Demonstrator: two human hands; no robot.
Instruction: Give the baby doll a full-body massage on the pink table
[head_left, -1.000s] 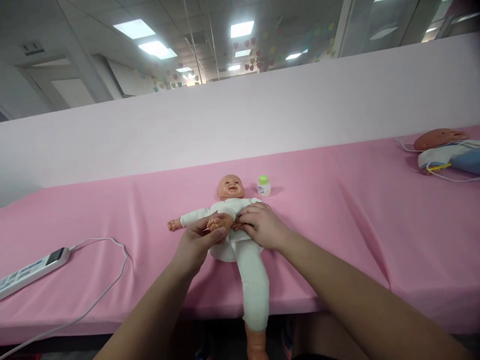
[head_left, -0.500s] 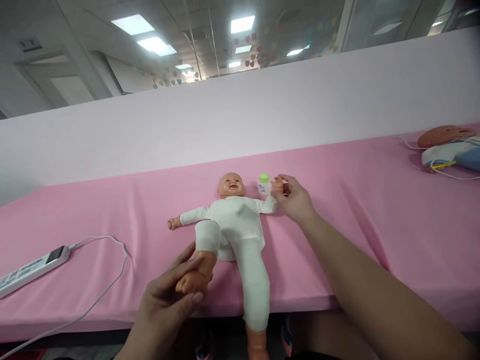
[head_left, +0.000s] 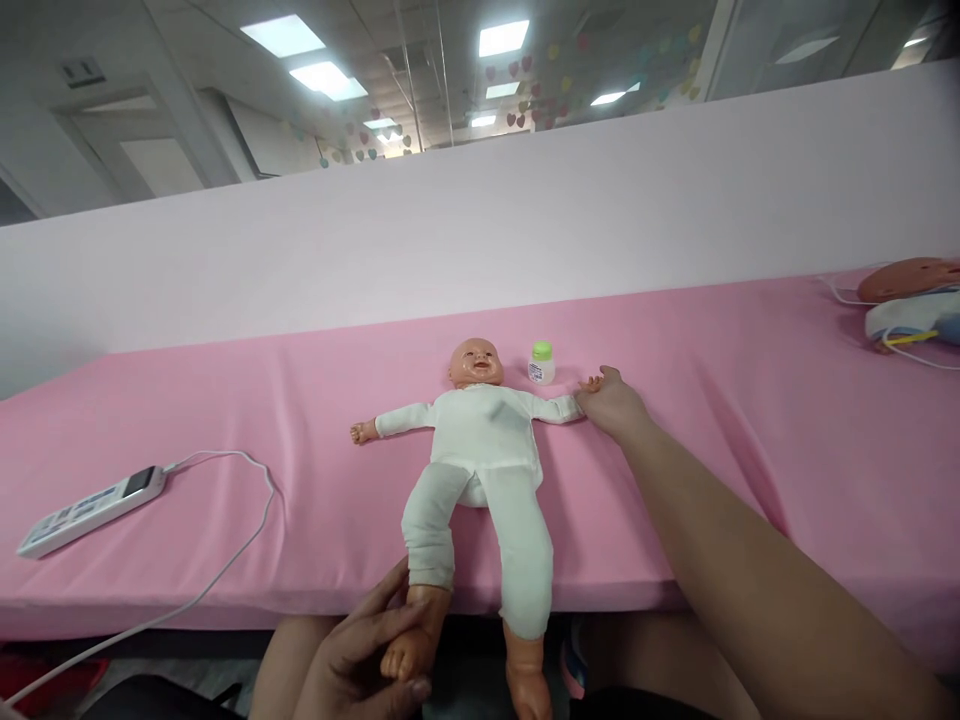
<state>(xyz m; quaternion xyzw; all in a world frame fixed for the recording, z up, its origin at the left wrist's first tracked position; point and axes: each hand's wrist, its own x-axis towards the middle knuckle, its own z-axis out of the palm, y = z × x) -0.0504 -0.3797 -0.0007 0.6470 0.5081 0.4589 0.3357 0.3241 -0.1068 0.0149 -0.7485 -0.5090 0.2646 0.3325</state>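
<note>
A baby doll (head_left: 487, 430) in a white cloth suit lies on its back on the pink-covered table (head_left: 315, 510), head away from me and feet past the near edge. My left hand (head_left: 367, 650) is closed around the foot on the doll's left-side leg as I see it, thumb beneath and fingers over the ankle. That leg is stretched down, its white sleeve bunched above the ankle. At the other side my right hand (head_left: 616, 402) grips the doll's hand, the arm drawn out sideways; my fingers are partly hidden behind it. Just beyond that arm stands a small clear jar (head_left: 541, 368) with a green lid.
A white power strip (head_left: 94, 510) with a white cable (head_left: 225, 565) lies on the left of the table. Another doll (head_left: 911, 300), with tubing around it, rests at the far right. A low white wall (head_left: 465, 240) runs along the back.
The doll's leg in my left hand has gone from raised and bent to lowered and straighter. My right hand has drawn the doll's arm outward, away from the jar. The view has shifted slightly.
</note>
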